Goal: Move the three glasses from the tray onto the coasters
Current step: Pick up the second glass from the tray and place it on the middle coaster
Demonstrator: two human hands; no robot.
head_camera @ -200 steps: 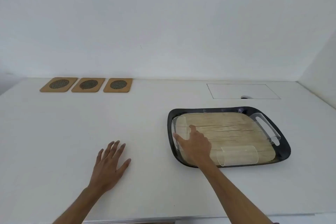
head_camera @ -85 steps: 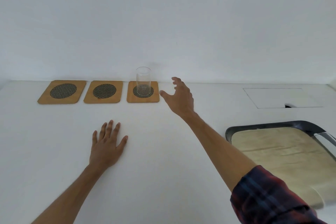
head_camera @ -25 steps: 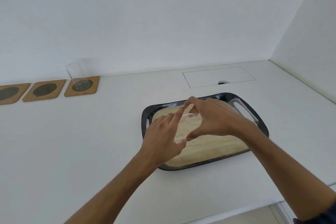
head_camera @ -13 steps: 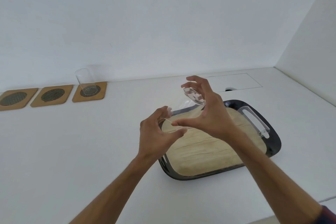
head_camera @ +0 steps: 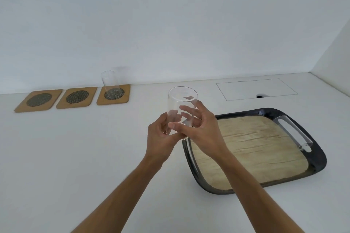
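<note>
A clear glass (head_camera: pixel 182 103) is held upright in the air, just left of the black tray (head_camera: pixel 191 164) with its wood-look liner. My left hand (head_camera: pixel 161 143) grips the glass low on its left side, and my right hand (head_camera: pixel 205 134) wraps it from the right. A second glass (head_camera: pixel 109 83) stands on the rightmost of three wooden coasters (head_camera: pixel 126 99) at the back left. The middle coaster (head_camera: pixel 76 97) and the left coaster (head_camera: pixel 38 100) are bare. A third glass (head_camera: pixel 294 132) lies on its side along the tray's right edge.
A rectangular hatch panel (head_camera: pixel 255 89) with a small dark notch is set into the white tabletop behind the tray. A white wall runs along the back, and another rises at the far right.
Both hands have lifted the glass off the tray, turned it from tilted to upright and carried it a little to the left.
</note>
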